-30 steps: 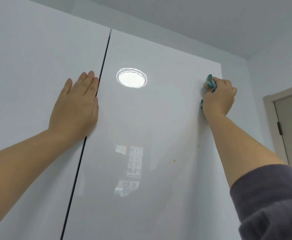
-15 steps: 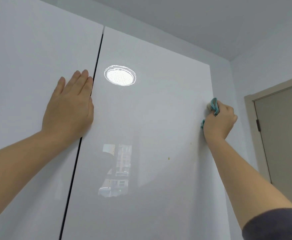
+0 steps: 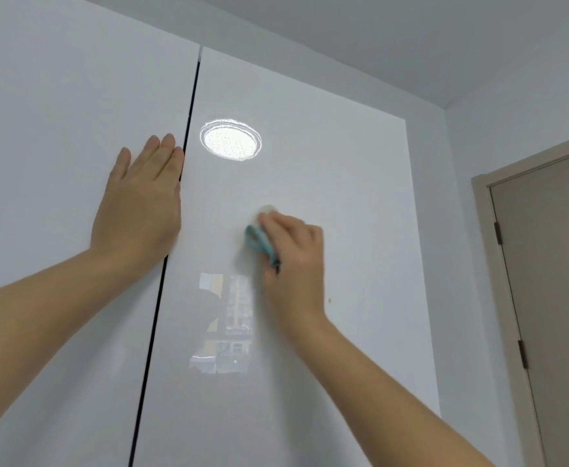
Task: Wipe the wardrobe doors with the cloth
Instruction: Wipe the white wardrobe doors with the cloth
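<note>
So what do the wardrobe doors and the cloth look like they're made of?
Wardrobe doors: likely high-gloss white lacquer or laminate; sharp lamp reflection and window reflection show on them. Cloth: soft teal fabric, perhaps microfibre; it bunches in the right hand, blur hides its weave.

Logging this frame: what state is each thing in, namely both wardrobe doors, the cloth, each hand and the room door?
left wardrobe door: shut, left hand flat on it.
right wardrobe door: shut, glossy, small yellowish spot unwiped.
cloth: bunched, pressed on the right wardrobe door.
left hand: open, fingers straight.
right hand: grips the cloth, motion-blurred.
room door: shut.
</note>
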`<state>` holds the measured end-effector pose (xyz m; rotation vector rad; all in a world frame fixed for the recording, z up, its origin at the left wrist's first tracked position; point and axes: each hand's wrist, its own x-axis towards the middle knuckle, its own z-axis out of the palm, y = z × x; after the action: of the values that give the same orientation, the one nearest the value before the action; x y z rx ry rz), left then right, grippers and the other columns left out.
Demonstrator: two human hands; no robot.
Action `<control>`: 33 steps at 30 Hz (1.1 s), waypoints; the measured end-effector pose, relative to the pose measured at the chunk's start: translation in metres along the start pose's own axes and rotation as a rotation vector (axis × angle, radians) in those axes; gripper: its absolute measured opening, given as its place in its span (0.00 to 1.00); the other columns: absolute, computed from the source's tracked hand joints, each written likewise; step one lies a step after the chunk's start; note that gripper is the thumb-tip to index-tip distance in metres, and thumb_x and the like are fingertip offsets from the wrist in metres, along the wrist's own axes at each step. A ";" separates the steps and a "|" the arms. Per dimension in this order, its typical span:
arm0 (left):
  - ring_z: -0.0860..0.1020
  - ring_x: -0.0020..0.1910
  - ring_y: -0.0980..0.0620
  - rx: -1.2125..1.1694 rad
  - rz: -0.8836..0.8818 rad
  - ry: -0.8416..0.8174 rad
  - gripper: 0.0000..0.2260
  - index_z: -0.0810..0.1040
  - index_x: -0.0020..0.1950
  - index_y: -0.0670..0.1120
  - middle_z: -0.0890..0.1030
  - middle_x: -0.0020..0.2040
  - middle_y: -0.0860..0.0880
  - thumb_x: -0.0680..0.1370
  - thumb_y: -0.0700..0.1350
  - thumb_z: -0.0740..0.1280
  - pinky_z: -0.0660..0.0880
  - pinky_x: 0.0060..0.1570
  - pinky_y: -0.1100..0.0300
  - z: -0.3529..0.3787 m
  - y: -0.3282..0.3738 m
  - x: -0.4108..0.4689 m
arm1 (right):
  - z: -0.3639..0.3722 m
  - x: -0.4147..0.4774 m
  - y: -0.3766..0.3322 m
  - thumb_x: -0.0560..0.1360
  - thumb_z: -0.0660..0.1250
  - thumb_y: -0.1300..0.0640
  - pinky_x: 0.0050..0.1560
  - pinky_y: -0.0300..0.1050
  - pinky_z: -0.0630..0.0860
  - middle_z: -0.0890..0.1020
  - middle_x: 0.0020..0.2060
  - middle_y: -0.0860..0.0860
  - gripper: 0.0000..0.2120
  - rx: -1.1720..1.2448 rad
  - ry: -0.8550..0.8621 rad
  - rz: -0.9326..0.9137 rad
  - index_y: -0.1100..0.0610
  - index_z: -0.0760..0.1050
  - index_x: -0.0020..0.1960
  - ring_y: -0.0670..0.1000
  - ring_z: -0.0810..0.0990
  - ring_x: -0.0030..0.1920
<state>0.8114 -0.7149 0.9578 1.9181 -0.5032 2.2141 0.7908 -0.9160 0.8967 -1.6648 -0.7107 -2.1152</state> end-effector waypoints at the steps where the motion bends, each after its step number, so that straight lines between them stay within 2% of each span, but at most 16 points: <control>1: 0.61 0.76 0.42 -0.001 -0.001 0.001 0.19 0.65 0.74 0.36 0.64 0.76 0.41 0.83 0.36 0.55 0.52 0.75 0.45 0.000 -0.001 0.000 | 0.004 -0.007 -0.009 0.72 0.60 0.64 0.55 0.49 0.73 0.80 0.57 0.51 0.18 0.006 -0.024 -0.080 0.57 0.80 0.60 0.58 0.73 0.51; 3: 0.62 0.76 0.42 0.014 0.001 0.007 0.20 0.66 0.74 0.37 0.65 0.76 0.41 0.82 0.39 0.52 0.52 0.75 0.45 0.001 -0.001 0.000 | 0.006 -0.020 -0.018 0.74 0.64 0.64 0.49 0.54 0.74 0.80 0.57 0.52 0.15 0.013 -0.084 -0.228 0.58 0.80 0.58 0.59 0.73 0.48; 5: 0.62 0.75 0.42 0.037 0.008 0.008 0.22 0.66 0.74 0.37 0.65 0.76 0.40 0.81 0.41 0.51 0.53 0.74 0.45 0.000 0.000 0.000 | 0.003 -0.026 -0.017 0.71 0.68 0.69 0.44 0.54 0.73 0.80 0.57 0.50 0.18 0.002 -0.144 -0.341 0.57 0.81 0.58 0.57 0.72 0.47; 8: 0.62 0.75 0.41 0.053 0.012 0.009 0.22 0.65 0.74 0.36 0.65 0.76 0.40 0.81 0.41 0.50 0.53 0.74 0.44 -0.001 0.001 0.001 | -0.007 -0.015 0.001 0.70 0.67 0.69 0.43 0.53 0.72 0.81 0.58 0.50 0.19 -0.015 -0.164 -0.391 0.56 0.81 0.59 0.58 0.73 0.48; 10: 0.62 0.76 0.41 0.060 0.013 0.000 0.22 0.65 0.75 0.36 0.64 0.76 0.40 0.81 0.41 0.50 0.52 0.74 0.45 -0.002 0.002 0.000 | -0.018 -0.006 0.022 0.71 0.67 0.68 0.47 0.53 0.72 0.81 0.58 0.49 0.19 -0.029 -0.128 -0.317 0.56 0.81 0.59 0.58 0.75 0.50; 13: 0.61 0.76 0.41 0.077 0.008 -0.005 0.22 0.64 0.75 0.36 0.64 0.76 0.40 0.81 0.40 0.50 0.52 0.74 0.44 -0.002 0.002 -0.002 | -0.042 0.003 0.064 0.69 0.60 0.68 0.54 0.52 0.73 0.79 0.59 0.50 0.24 -0.069 -0.062 -0.143 0.56 0.79 0.62 0.56 0.73 0.54; 15: 0.61 0.76 0.42 0.082 0.003 -0.007 0.21 0.63 0.75 0.36 0.63 0.77 0.40 0.83 0.38 0.52 0.52 0.75 0.44 -0.002 0.002 -0.003 | -0.062 0.008 0.096 0.68 0.60 0.71 0.58 0.49 0.72 0.78 0.60 0.50 0.27 -0.115 -0.023 -0.007 0.57 0.77 0.64 0.54 0.71 0.56; 17: 0.60 0.77 0.43 0.071 -0.011 -0.009 0.20 0.63 0.76 0.37 0.62 0.77 0.41 0.83 0.37 0.53 0.51 0.75 0.45 -0.002 0.004 -0.003 | -0.082 0.008 0.122 0.67 0.61 0.75 0.61 0.38 0.68 0.78 0.60 0.51 0.28 -0.165 0.024 0.124 0.57 0.77 0.64 0.55 0.70 0.57; 19: 0.60 0.77 0.44 0.067 -0.021 -0.002 0.20 0.62 0.76 0.38 0.62 0.77 0.42 0.83 0.38 0.52 0.51 0.75 0.46 -0.003 0.004 -0.004 | -0.100 0.000 0.140 0.68 0.60 0.76 0.59 0.25 0.61 0.77 0.60 0.52 0.29 -0.208 0.069 0.223 0.58 0.77 0.65 0.56 0.70 0.57; 21: 0.60 0.77 0.44 0.070 -0.013 0.000 0.21 0.63 0.76 0.38 0.63 0.77 0.42 0.83 0.39 0.52 0.51 0.75 0.46 -0.003 0.004 -0.005 | -0.112 -0.010 0.150 0.69 0.60 0.77 0.55 0.21 0.58 0.77 0.60 0.53 0.28 -0.214 0.112 0.302 0.58 0.76 0.65 0.58 0.70 0.57; 25: 0.60 0.77 0.44 0.067 -0.020 -0.001 0.21 0.64 0.76 0.38 0.63 0.77 0.42 0.82 0.39 0.51 0.51 0.75 0.46 -0.001 0.003 -0.004 | -0.116 -0.027 0.147 0.72 0.60 0.75 0.52 0.19 0.58 0.76 0.61 0.52 0.27 -0.184 0.179 0.434 0.57 0.74 0.67 0.57 0.68 0.58; 27: 0.60 0.77 0.44 0.064 -0.017 0.000 0.21 0.64 0.75 0.38 0.64 0.77 0.41 0.82 0.39 0.51 0.51 0.75 0.46 -0.001 0.004 -0.004 | -0.110 -0.033 0.135 0.72 0.59 0.76 0.52 0.19 0.58 0.75 0.61 0.52 0.28 -0.166 0.199 0.460 0.57 0.74 0.67 0.54 0.67 0.57; 30: 0.60 0.77 0.43 0.066 -0.014 -0.003 0.21 0.64 0.75 0.37 0.63 0.77 0.41 0.82 0.39 0.51 0.51 0.75 0.46 -0.002 0.003 -0.005 | -0.093 -0.045 0.108 0.70 0.59 0.76 0.53 0.21 0.60 0.74 0.59 0.47 0.30 -0.133 0.166 0.431 0.54 0.74 0.67 0.47 0.64 0.55; 33: 0.60 0.77 0.43 0.065 -0.014 -0.008 0.20 0.63 0.75 0.37 0.63 0.77 0.41 0.83 0.38 0.52 0.51 0.75 0.46 -0.002 0.005 -0.005 | -0.073 -0.053 0.078 0.69 0.60 0.77 0.56 0.25 0.63 0.73 0.58 0.41 0.32 -0.083 0.133 0.376 0.53 0.75 0.67 0.45 0.65 0.57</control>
<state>0.8085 -0.7183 0.9524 1.9570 -0.4231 2.2416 0.7901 -1.0230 0.8449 -1.5378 -0.2484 -1.9802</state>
